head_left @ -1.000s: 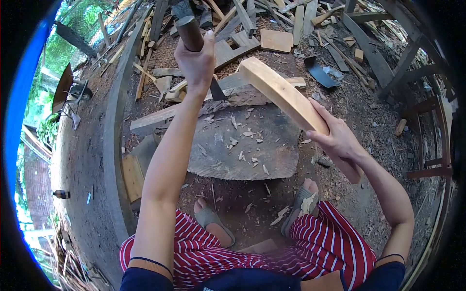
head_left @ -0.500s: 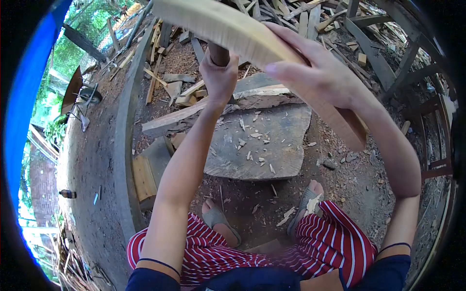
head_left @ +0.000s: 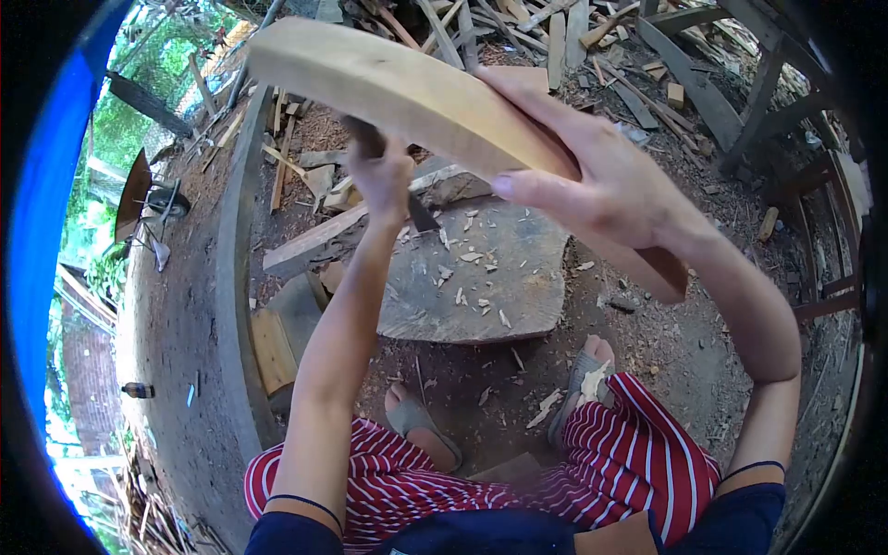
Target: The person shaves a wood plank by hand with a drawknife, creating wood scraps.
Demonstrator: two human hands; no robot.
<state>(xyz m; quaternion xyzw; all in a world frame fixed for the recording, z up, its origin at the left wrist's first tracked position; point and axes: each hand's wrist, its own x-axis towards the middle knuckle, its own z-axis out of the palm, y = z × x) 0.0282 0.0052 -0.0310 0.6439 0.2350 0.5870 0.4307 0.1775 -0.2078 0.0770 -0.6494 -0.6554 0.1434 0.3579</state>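
Note:
My right hand (head_left: 615,180) grips a thick, curved piece of pale wood (head_left: 398,79), thumb on its near face and fingers over the top edge. The wood slants across the view, raised above a flat wooden chopping block (head_left: 490,287) strewn with chips. My left hand (head_left: 381,180) is closed round the dark handle of a bladed tool (head_left: 368,139), just below the wood. Its dark flat blade shows past the underside of my fist, over the block. The rest of the tool is hidden by the hand.
Split timber (head_left: 319,231) lies along the block's far side. A long beam (head_left: 239,277) runs on the left, with a wheelbarrow (head_left: 153,199) beyond. Offcuts (head_left: 555,46) heap at the back, and a wooden frame (head_left: 758,102) stands on the right. My sandalled feet are near the block.
My left hand has shifted left and down, and the tool's blade now shows below it. The curved wood's far end has swung lower and fully into view, still in my right hand.

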